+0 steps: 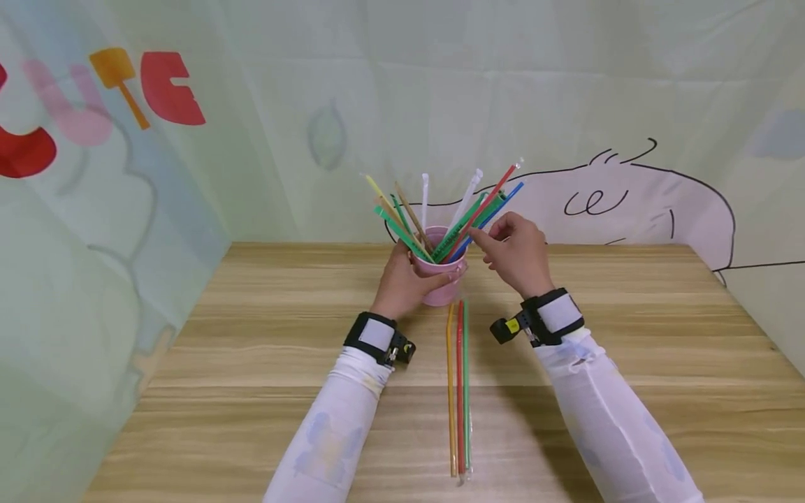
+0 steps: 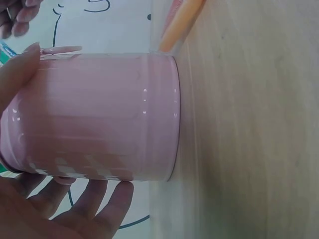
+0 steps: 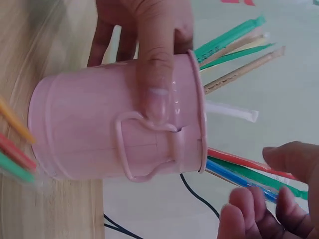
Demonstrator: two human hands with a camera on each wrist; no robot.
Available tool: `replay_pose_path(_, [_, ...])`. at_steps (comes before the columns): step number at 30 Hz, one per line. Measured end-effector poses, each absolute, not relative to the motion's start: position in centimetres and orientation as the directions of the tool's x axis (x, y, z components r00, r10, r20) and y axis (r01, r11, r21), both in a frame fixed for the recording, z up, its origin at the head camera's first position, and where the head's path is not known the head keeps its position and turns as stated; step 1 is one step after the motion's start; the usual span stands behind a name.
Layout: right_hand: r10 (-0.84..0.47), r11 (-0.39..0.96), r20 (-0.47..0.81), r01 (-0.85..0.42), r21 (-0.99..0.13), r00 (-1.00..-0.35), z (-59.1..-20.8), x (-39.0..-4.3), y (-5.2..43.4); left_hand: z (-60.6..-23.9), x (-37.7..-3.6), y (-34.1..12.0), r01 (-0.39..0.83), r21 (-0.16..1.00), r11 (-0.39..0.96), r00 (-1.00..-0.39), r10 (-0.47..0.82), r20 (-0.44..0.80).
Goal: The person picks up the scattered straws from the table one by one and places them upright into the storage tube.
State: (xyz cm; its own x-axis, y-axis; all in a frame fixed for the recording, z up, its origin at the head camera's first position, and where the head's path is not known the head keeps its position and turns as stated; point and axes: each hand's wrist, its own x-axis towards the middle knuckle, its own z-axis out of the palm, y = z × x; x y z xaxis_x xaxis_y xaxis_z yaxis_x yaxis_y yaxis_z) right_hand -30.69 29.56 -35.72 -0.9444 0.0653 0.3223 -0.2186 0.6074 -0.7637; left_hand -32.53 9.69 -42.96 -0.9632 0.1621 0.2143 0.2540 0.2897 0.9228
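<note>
Nearest on table (image 1: pixel 251 391): three loose straws (image 1: pixel 460 388), orange, red, green, side by side and touching, long axes running near to far, far ends just short of pink bucket (image 1: pixel 440 279). Bucket upright at table centre, steadied by left hand (image 1: pixel 402 283), fingers (image 2: pixel 117 199) and thumb wrapped round its wall, probably to stop tipping. Bundled straws (image 1: pixel 449 220) fanned up and outward from rim. Right hand (image 1: pixel 516 251) just right of rim, fingers loosely curled at the right-leaning straws; actual pinch cannot be told.
</note>
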Motion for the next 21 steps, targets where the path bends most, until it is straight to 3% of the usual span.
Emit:
replay_pose_path(6, [0.106,0.476,0.234,-0.157,-0.866,-0.967,-36.7,-30.4,29.8,-43.0,-32.5,9.7,0.250,0.922,0.297,-0.965,0.149,0.214])
replay_pose_path(12, [-0.045,0.396,0.104,-0.113,-0.911,-0.994,-38.4,-30.8,29.2,-43.1,-32.6,9.6,0.261,0.922,0.285,-0.962,0.151,0.226])
replay_pose_path(21, [-0.241,0.331,0.187,-0.262,-0.906,-0.952,-40.3,-32.2,27.8,-43.2,-32.8,9.4,0.252,0.917,0.308,-0.967,0.125,0.224])
